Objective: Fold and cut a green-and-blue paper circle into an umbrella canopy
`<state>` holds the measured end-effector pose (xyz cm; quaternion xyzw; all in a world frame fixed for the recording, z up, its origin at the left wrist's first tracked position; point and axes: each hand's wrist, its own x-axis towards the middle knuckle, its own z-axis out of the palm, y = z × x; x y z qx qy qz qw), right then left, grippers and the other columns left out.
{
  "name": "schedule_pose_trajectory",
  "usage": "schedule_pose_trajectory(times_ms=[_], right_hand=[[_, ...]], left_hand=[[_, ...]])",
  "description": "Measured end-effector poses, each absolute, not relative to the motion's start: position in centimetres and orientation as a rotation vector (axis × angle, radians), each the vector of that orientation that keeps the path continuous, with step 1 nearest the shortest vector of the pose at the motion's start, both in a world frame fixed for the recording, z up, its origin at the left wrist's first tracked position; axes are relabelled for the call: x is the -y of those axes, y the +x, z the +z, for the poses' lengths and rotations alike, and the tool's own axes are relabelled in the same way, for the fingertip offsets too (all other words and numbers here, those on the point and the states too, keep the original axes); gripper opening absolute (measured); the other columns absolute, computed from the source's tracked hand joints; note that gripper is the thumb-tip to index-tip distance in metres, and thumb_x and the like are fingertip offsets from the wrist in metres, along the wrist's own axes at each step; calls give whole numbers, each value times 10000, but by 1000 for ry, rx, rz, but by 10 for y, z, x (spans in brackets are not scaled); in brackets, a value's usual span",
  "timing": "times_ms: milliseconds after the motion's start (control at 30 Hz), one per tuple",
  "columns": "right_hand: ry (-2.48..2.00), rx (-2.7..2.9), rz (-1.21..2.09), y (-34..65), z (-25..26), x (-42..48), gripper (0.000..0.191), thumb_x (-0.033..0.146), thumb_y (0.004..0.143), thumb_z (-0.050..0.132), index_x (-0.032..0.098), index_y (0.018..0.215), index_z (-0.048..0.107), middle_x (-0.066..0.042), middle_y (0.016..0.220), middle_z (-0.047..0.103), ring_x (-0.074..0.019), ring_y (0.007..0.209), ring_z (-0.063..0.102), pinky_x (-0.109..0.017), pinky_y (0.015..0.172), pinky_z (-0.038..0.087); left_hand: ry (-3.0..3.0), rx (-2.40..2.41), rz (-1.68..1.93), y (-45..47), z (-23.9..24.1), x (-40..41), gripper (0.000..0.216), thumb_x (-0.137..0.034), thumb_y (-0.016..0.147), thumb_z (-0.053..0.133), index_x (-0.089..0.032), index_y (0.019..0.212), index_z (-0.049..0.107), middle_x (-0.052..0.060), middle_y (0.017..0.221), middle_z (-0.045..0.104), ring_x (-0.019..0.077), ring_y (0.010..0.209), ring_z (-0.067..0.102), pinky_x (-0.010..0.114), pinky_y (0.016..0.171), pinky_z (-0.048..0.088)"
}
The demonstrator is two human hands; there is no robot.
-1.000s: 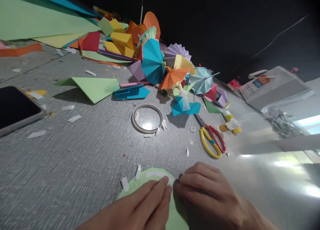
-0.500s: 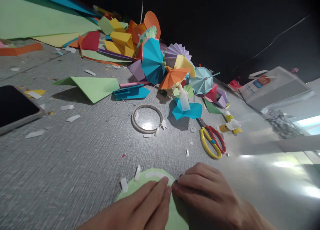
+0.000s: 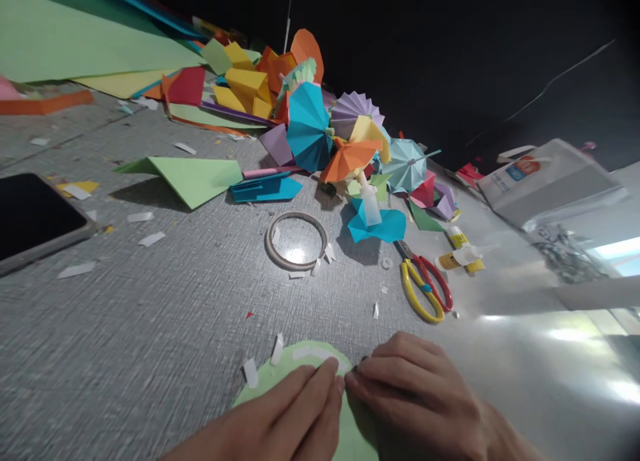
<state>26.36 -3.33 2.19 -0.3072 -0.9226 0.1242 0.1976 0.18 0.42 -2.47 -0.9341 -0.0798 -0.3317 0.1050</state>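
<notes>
Judging by the head view, I log a taping step: left hand [image 3: 280, 421], fingers together, presses the green paper disc [image 3: 270, 381] flat at the table's [image 3: 150, 327] near edge, right hand [image 3: 420, 401] pinches the white strip [image 3: 313, 352] on its rim; the next move calls for a fine fingertip grip; pouch [image 3: 545, 187] label unreadable.

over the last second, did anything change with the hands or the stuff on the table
No visible change. The left hand and right hand stay pressed on the green paper circle, fingertips meeting by its white tape strip. Scissors, tape ring and phone lie as before; only the view shifted slightly.
</notes>
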Motion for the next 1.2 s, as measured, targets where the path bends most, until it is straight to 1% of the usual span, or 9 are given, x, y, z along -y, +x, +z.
schedule_pose_trajectory(times_ms=[133, 267, 400, 567, 700, 800, 900, 1067, 1200], right_hand=[[-861, 2587, 351, 262, 23, 33, 268, 75, 902, 679, 215, 1118, 750, -60, 1076, 761, -189, 835, 688, -346, 660, 592], [-865, 2592, 363, 261, 24, 33, 221, 82, 946, 615, 183, 1092, 747, -72, 1052, 756, -183, 826, 662, -347, 676, 581], [-863, 2598, 370, 261, 24, 35, 221, 84, 983, 555, 173, 1048, 747, -77, 1050, 753, -177, 820, 645, -343, 682, 575], [-880, 2615, 366, 262, 23, 36, 220, 76, 1003, 521, 124, 1085, 719, -103, 1067, 740, -166, 828, 643, -331, 687, 574], [-876, 2621, 374, 264, 22, 35, 183, 90, 987, 574, 134, 1104, 707, -99, 1064, 740, -169, 830, 651, -333, 690, 579], [-871, 2613, 390, 263, 21, 35, 179, 86, 976, 597, 149, 1101, 708, -91, 1056, 743, -172, 830, 658, -335, 692, 582], [-866, 2596, 411, 262, 21, 35, 196, 71, 963, 602, 164, 1098, 710, -80, 1036, 743, -171, 830, 666, -334, 703, 593], [-881, 2566, 439, 260, 23, 34, 249, 63, 953, 593, 150, 1163, 695, -85, 1005, 746, -179, 826, 677, -339, 694, 611], [-911, 2532, 451, 258, 26, 32, 288, 55, 929, 623, 195, 1168, 702, -56, 952, 744, -177, 785, 680, -335, 671, 615]], left_hand=[[-2744, 238, -972, 2, -24, -3, 277, -130, 1000, 551, -137, 1169, 771, 19, 1184, 803, 189, 1114, 737, 281, 1082, 523], [-2746, 262, -964, 3, -24, -2, 293, -136, 1018, 520, -145, 1173, 769, 4, 1186, 803, 181, 1116, 744, 280, 1080, 535], [-2751, 286, -955, 3, -26, 0, 300, -131, 1021, 513, -132, 1197, 755, 10, 1205, 797, 180, 1137, 738, 288, 1120, 509], [-2746, 235, -987, 4, -32, 2, 289, -138, 1001, 538, -84, 1205, 737, 67, 1205, 789, 225, 1171, 717, 375, 1207, 433], [-2751, 215, -1002, 6, -35, 1, 291, -132, 1007, 510, -90, 1185, 736, 62, 1196, 784, 236, 1196, 701, 422, 1238, 390], [-2750, 210, -1015, 6, -35, 1, 287, -117, 1003, 514, -75, 1182, 734, 73, 1189, 785, 234, 1172, 710, 407, 1230, 387], [-2745, 214, -1025, 7, -34, -1, 278, -117, 999, 519, -70, 1166, 737, 77, 1175, 790, 227, 1123, 727, 386, 1198, 416], [-2735, 222, -1048, 7, -32, -2, 278, -114, 991, 532, -69, 1167, 742, 75, 1170, 794, 214, 1098, 735, 345, 1146, 465], [-2732, 228, -1062, 7, -30, -3, 275, -120, 989, 527, -81, 1141, 753, 69, 1161, 798, 209, 1078, 741, 329, 1115, 490]])
